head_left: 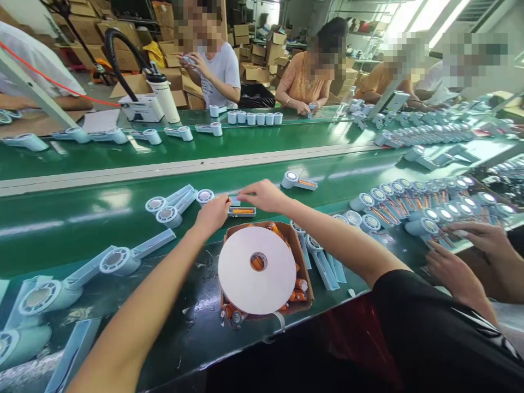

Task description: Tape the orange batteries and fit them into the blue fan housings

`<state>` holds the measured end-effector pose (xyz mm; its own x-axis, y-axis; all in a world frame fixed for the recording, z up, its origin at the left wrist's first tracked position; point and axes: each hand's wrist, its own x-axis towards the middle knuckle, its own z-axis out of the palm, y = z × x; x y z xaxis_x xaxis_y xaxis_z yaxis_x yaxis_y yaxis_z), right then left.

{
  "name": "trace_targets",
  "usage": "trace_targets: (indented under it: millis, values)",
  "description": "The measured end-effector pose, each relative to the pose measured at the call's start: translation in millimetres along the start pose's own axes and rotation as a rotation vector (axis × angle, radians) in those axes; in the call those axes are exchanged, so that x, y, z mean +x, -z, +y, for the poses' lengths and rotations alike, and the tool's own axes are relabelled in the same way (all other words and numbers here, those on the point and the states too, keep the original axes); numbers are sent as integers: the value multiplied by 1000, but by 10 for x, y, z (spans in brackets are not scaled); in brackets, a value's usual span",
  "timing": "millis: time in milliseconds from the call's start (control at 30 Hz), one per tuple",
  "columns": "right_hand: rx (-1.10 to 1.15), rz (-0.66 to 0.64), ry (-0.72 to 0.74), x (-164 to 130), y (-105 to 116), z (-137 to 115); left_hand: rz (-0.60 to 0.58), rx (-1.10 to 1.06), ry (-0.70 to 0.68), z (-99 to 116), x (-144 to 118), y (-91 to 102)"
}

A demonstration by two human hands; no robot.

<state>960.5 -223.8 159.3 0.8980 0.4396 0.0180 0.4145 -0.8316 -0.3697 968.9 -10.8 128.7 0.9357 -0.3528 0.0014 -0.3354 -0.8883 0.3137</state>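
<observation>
Both hands meet over a pale-blue fan housing (239, 209) lying on the green belt (82, 218), just beyond the cardboard box (305, 273). The left hand (213, 214) pinches the housing's left end with narrowed fingers; the right hand (264, 195) grips its far edge, fingertips closed. A white tape roll (245, 284) rests on the box, covering orange cells (301, 285).

Both hands, left hand (213, 213) & right hand (264, 195), pinch fan housing (239, 209) on belt (82, 218).
</observation>
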Motion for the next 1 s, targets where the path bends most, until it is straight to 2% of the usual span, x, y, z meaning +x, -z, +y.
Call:
trace_targets:
  millis: [67, 133, 167, 233, 267, 333, 367, 533, 633, 700, 767, 900, 933, 1000]
  values:
    - [156, 143, -3, -374, 163, 103, 81, -29, -45, -5, -259, 114]
    - [271, 175, -10, -779, 256, 198, 160, -82, -222, 34, -614, 172]
    - [278, 136, -16, -956, 271, 235, 170, -102, -363, 78, -808, 177]
    - [214, 7, -37, -1198, 241, 276, 64, -53, -621, 197, -1177, 152]
    - [145, -56, -53, -1254, 203, 279, -11, 3, -690, 255, -1332, 133]
    - [-12, -132, -88, -1255, 107, 259, -104, 104, -721, 319, -1562, 108]
    - [-69, -143, -102, -1218, 56, 240, -102, 127, -713, 309, -1642, 109]
    - [-202, -104, -36, -1015, -134, 170, 212, 87, -629, -51, -1924, 190]
    - [-182, -70, -9, -1003, -223, 214, 299, 88, -538, -212, -2113, 169]
    - [-59, -15, -8, -1038, -289, 277, 350, 76, -459, -232, -2245, 109]
    - [167, 98, -51, -1097, -347, 349, 387, 60, -383, -215, -2361, 37]
    - [914, 473, -150, -1265, -348, 377, 435, 47, -312, -201, -2487, -72]
    - [1095, 525, -133, -1313, -315, 335, 451, 55, -323, -210, -2490, -87]
    - [1351, 524, -72, -1404, -220, 190, 471, 79, -363, -228, -2469, -104]
